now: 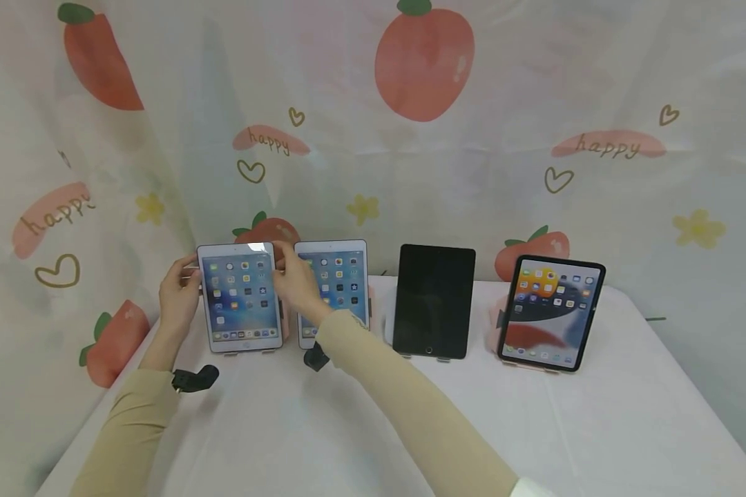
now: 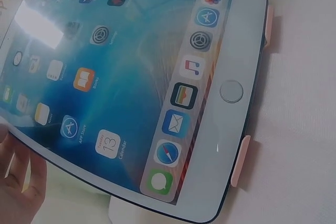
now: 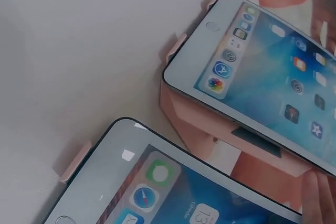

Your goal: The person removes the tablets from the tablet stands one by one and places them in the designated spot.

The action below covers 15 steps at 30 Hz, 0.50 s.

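Note:
A white-bordered tablet (image 1: 242, 297), its home screen lit, leans on a pink stand (image 3: 194, 121) at the left end of a row. My left hand (image 1: 179, 297) holds its left edge, with curled fingers showing beside the edge in the left wrist view. Across from it, my right hand (image 1: 300, 284) grips the upper right edge, some fingers hidden behind the tablet. The right forearm passes in front of a second white-bordered tablet (image 1: 351, 276), also lit, and covers part of its screen.
Further right stand a tablet with a dark screen (image 1: 435, 304) and a black-bordered lit tablet (image 1: 550, 314), turned at an angle. All are on a white-covered table (image 1: 273, 442). A fruit-printed curtain (image 1: 423, 186) hangs behind. Black cameras (image 1: 195, 379) are strapped at the wrists.

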Each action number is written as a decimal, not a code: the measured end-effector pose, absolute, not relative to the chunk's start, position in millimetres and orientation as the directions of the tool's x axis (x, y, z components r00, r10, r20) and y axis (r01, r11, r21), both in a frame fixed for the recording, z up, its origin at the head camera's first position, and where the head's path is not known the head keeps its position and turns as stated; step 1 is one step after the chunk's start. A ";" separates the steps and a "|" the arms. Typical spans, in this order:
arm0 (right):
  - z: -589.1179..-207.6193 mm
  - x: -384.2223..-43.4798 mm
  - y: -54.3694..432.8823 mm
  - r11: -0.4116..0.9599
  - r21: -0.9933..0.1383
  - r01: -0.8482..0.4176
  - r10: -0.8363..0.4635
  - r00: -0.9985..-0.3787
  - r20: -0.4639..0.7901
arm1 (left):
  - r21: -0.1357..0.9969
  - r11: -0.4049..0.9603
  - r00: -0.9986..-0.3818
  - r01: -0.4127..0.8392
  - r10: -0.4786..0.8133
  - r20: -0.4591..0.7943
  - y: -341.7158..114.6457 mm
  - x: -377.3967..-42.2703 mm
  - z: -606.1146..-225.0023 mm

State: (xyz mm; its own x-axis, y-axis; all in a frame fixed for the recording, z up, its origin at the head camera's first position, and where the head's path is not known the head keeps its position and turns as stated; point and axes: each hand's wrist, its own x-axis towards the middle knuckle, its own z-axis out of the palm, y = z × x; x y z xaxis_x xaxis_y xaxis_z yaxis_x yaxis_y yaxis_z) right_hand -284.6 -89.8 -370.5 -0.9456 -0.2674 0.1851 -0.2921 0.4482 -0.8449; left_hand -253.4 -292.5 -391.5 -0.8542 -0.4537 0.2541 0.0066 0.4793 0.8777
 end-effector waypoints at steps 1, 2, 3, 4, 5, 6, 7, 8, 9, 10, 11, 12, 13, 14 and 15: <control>-371.1 -284.2 -89.8 0.457 -0.836 -0.304 -0.270 -0.943 0.195 | 0.881 0.473 -0.855 0.004 -0.455 0.249 -292.6 -253.2 -391.3; -371.8 -283.9 -89.9 0.465 -0.827 -0.315 -0.270 -0.941 0.206 | 0.887 0.461 -0.856 0.003 -0.458 0.240 -292.6 -253.0 -391.1; -372.5 -283.4 -90.1 0.474 -0.818 -0.326 -0.271 -0.938 0.217 | 0.895 0.446 -0.857 0.003 -0.461 0.232 -292.6 -252.8 -390.8; -373.2 -283.0 -90.2 0.480 -0.809 -0.340 -0.273 -0.934 0.230 | 0.903 0.430 -0.857 0.001 -0.464 0.222 -292.5 -252.6 -390.4; -373.9 -282.6 -90.4 0.485 -0.800 -0.353 -0.273 -0.930 0.245 | 0.910 0.415 -0.859 -0.005 -0.467 0.208 -292.4 -252.3 -389.9; -374.6 -282.0 -90.6 0.486 -0.794 -0.366 -0.272 -0.926 0.260 | 0.917 0.399 -0.861 -0.011 -0.469 0.194 -292.3 -251.9 -389.4; -375.3 -281.5 -90.7 0.487 -0.787 -0.378 -0.271 -0.922 0.275 | 0.923 0.384 -0.862 -0.015 -0.472 0.182 -292.2 -251.5 -388.8; -376.1 -281.2 -90.9 0.483 -0.786 -0.387 -0.268 -0.919 0.288 | 0.928 0.372 -0.864 -0.017 -0.473 0.173 -292.3 -251.0 -388.4; -376.9 -280.9 -91.1 0.481 -0.782 -0.396 -0.266 -0.916 0.300 | 0.931 0.364 -0.865 -0.018 -0.473 0.168 -292.3 -250.4 -388.0; -377.6 -280.5 -91.2 0.480 -0.779 -0.403 -0.265 -0.913 0.309 | 0.933 0.358 -0.867 -0.020 -0.471 0.162 -292.5 -249.8 -387.7; -378.3 -280.2 -91.4 0.479 -0.777 -0.409 -0.263 -0.911 0.317 | 0.935 0.353 -0.869 -0.021 -0.469 0.158 -292.7 -249.2 -387.5; -379.0 -280.0 -91.6 0.476 -0.775 -0.415 -0.264 -0.908 0.324 | 0.938 0.346 -0.870 -0.018 -0.468 0.157 -293.0 -248.7 -387.3; -379.5 -279.8 -91.8 0.476 -0.773 -0.419 -0.264 -0.907 0.329 | 0.941 0.339 -0.870 -0.015 -0.468 0.155 -293.3 -248.3 -387.2; -379.8 -279.7 -92.0 0.476 -0.771 -0.422 -0.265 -0.905 0.332 | 0.944 0.330 -0.872 -0.012 -0.465 0.152 -294.0 -248.4 -387.4; -380.0 -279.4 -92.2 0.476 -0.770 -0.425 -0.266 -0.904 0.335 | 0.947 0.322 -0.872 -0.008 -0.466 0.151 -294.3 -248.2 -387.2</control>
